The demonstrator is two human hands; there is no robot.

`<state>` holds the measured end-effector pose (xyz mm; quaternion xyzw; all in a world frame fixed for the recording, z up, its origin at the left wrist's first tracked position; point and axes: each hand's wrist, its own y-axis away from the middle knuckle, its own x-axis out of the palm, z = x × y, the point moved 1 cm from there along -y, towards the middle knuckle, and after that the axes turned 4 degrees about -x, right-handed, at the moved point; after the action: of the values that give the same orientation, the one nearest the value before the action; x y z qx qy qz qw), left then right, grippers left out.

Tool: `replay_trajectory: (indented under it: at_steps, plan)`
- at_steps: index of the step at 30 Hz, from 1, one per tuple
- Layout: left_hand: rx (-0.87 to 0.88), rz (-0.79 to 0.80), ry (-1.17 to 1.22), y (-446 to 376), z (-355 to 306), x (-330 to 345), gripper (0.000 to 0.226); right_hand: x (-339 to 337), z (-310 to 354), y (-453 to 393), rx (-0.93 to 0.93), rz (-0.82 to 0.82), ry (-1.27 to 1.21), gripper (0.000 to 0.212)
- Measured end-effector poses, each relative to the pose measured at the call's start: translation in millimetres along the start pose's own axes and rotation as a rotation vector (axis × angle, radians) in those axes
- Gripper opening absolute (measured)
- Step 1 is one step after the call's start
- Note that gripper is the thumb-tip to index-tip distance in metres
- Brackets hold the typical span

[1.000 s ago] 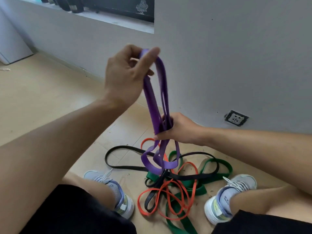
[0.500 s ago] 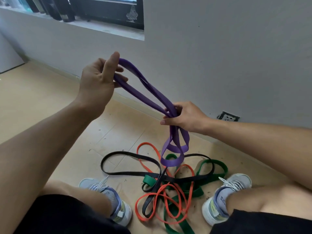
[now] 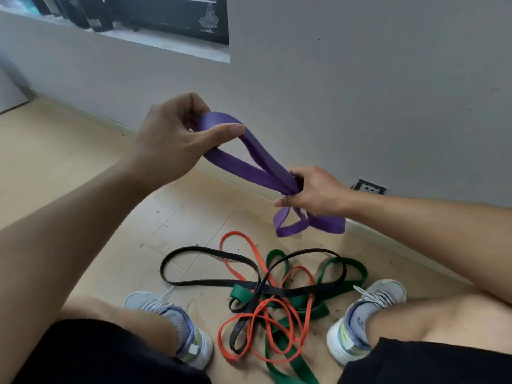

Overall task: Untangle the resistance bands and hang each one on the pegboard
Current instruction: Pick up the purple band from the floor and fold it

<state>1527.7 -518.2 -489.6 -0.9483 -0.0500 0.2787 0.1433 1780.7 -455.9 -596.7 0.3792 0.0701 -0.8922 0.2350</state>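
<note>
- Nearest, two knees in black shorts frame the floor, with a grey sneaker on each side.
- Between the shoes lies a tangle: the orange band, black band and green band cross over one another.
- Above it, the right hand is closed around the gathered purple band, whose short loops dangle below the fist.
- The left hand, higher, pinches the band's other loop between thumb and curled fingers.
- Beyond, a grey wall carries a socket.
</note>
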Motion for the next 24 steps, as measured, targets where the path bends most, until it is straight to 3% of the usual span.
replay_trajectory:
  at_steps: [3, 9, 12, 16, 20, 24]
  plan:
    - [-0.034, 0.030, -0.005, -1.5, -3.3, -2.5, 0.059, -1.1, -3.6, 2.9, -0.014, -0.014, -0.034, 0.035]
    - [-0.127, 0.241, -0.240, 2.2, 11.1, 2.5, 0.107, -6.0, 16.3, 13.2, -0.085, -0.021, -0.080, 0.033]
    - [-0.054, 0.406, -0.394, 7.5, 11.0, 26.2, 0.128, -1.5, 41.3, 14.9, -0.151, 0.000, -0.105, 0.030]
    - [-0.070, 0.652, -0.412, 8.2, 14.7, 55.5, 0.138, 7.6, 62.5, 18.1, -0.193, 0.054, -0.051, 0.026]
    - [-0.131, 0.719, -0.503, 10.1, 17.2, 62.9, 0.128, 9.8, 68.3, 21.7, -0.201, 0.123, -0.010, 0.028]
    - [-0.098, 0.718, -0.614, 9.8, 17.3, 60.0, 0.071, 13.2, 65.5, 19.3, -0.157, 0.147, 0.021, 0.047]
